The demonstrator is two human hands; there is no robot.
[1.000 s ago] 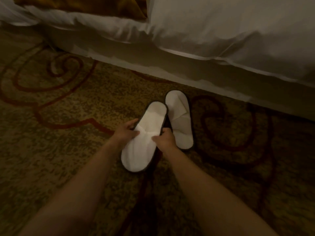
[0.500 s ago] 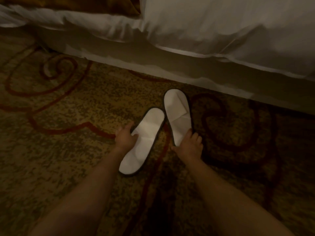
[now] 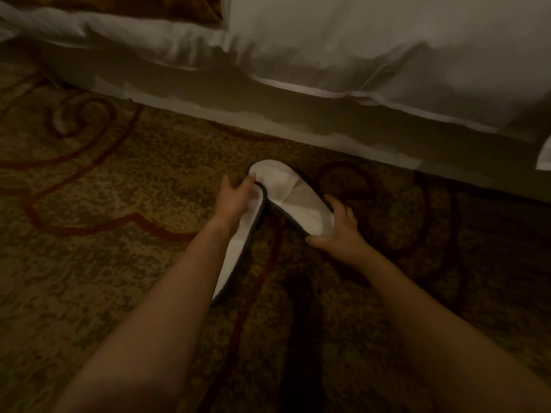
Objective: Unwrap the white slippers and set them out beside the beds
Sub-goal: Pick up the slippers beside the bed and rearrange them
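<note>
Two white slippers with dark edging lie on the patterned carpet beside the bed, their toes meeting in a V. The left slipper (image 3: 238, 254) is partly hidden under my left forearm. My left hand (image 3: 235, 199) lies over its toe end, fingertips touching the toe of the right slipper (image 3: 293, 199). My right hand (image 3: 340, 231) cups the heel of the right slipper between thumb and fingers.
The bed's white duvet (image 3: 372, 49) overhangs the pale bed base (image 3: 283, 120) just beyond the slippers. A gold fabric (image 3: 179, 5) shows at the top edge. Brown carpet with dark red swirls (image 3: 89, 180) spreads left and toward me.
My left hand slid up from the left slipper's side to its toe. My right hand moved from the carpet onto the right slipper's heel. The slippers' toes came together, and the view shifted closer.
</note>
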